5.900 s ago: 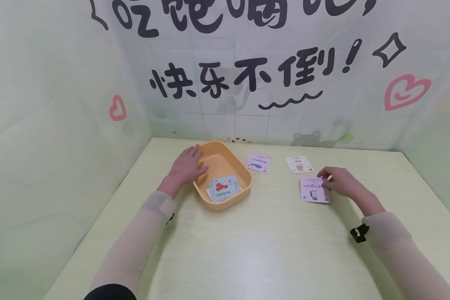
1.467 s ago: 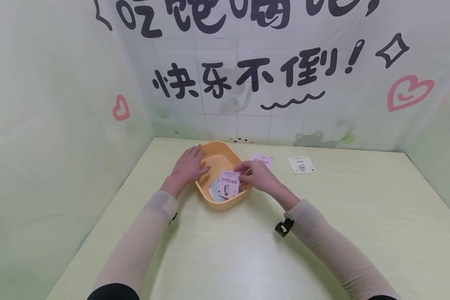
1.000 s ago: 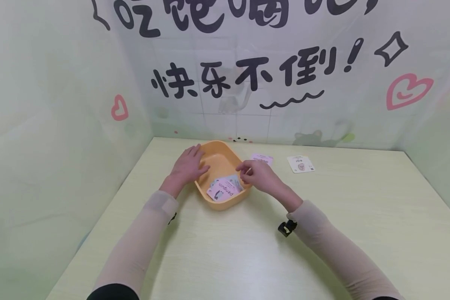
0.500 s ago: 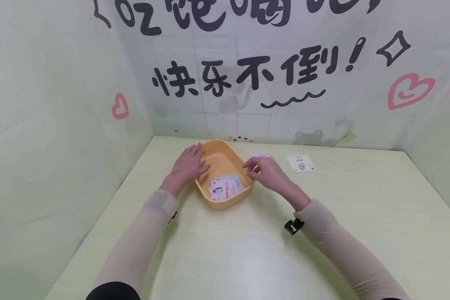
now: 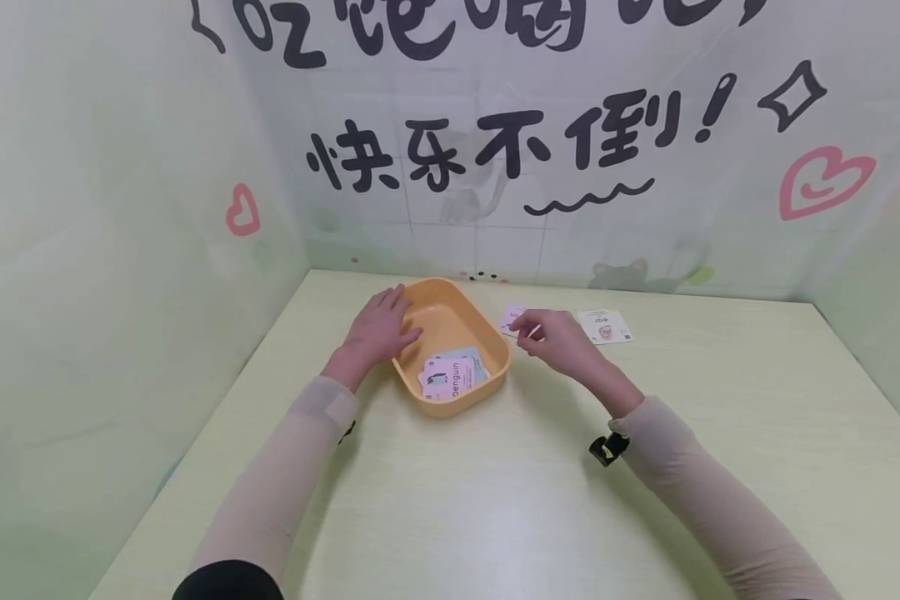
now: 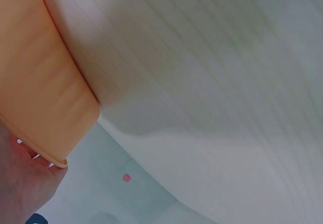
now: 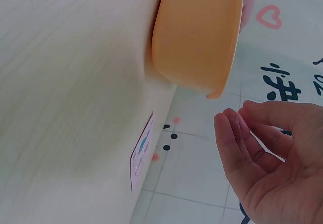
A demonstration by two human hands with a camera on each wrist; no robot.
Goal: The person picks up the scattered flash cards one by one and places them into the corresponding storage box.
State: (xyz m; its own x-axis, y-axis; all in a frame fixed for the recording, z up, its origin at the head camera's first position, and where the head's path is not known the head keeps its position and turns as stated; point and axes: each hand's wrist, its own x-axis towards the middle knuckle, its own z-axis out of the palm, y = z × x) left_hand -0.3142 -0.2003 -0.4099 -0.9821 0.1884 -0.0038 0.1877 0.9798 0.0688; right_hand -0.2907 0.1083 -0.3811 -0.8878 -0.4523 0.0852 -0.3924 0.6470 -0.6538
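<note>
My left hand (image 5: pixel 377 329) holds the left rim of an orange plastic basket (image 5: pixel 450 321), its thumb reaching inside. In the left wrist view, the fingers lie over the basket's edge. Inside, a pink penguin card (image 5: pixel 448 379) lies on top of a blue card (image 5: pixel 476 358) at the near end. My right hand (image 5: pixel 558 337) hovers right of the basket with fingers loosely bent and nothing between them. From the head it partly hides a pink dolphin card (image 5: pixel 512 317), which the right wrist view shows flat on the table (image 7: pixel 143 151).
A white ear card (image 5: pixel 605 327) lies at the back right, just beyond the right hand. A pale wooden table (image 5: pixel 480 500) carries everything, and a printed cloth (image 5: pixel 435 100) with dark lettering stands behind its far edge.
The right hand has carried the penguin card from the table into the basket and let it go. It has since drawn back rightward. The left hand stays on the rim.
</note>
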